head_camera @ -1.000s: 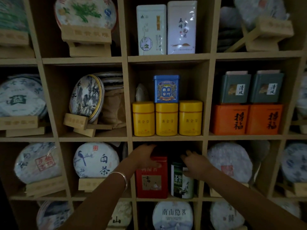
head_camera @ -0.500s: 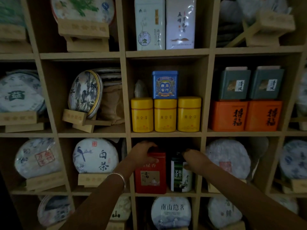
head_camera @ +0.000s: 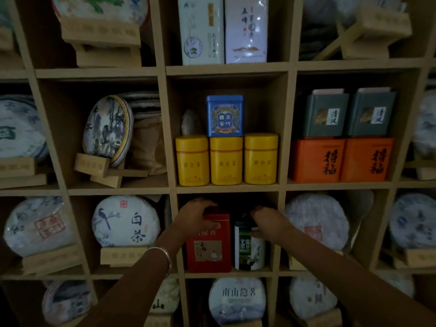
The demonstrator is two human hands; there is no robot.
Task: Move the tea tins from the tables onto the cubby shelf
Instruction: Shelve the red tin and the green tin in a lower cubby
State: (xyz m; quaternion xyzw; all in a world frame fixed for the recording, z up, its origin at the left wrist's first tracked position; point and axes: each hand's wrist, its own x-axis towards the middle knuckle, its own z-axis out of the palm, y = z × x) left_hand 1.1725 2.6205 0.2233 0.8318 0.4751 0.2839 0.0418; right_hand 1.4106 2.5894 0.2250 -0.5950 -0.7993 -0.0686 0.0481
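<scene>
fingers point(head_camera: 207, 204) on red tin point(head_camera: 208, 249), green tin point(head_camera: 249, 251) labelled 茶

A wooden cubby shelf point(head_camera: 162, 128) of pale tan boards fills the whole view, its uprights and ledges forming a grid of square compartments. The light is dim, and the compartment backs fall into deep shadow. No wall, floor or window shows around it.

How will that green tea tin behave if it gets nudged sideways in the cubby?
The green tea tin looks round and tall, so it may tip, then roll. It probably slides easily, its printed surface seeming smooth. The red tin close beside it and the right hand on top should steady it.
</scene>
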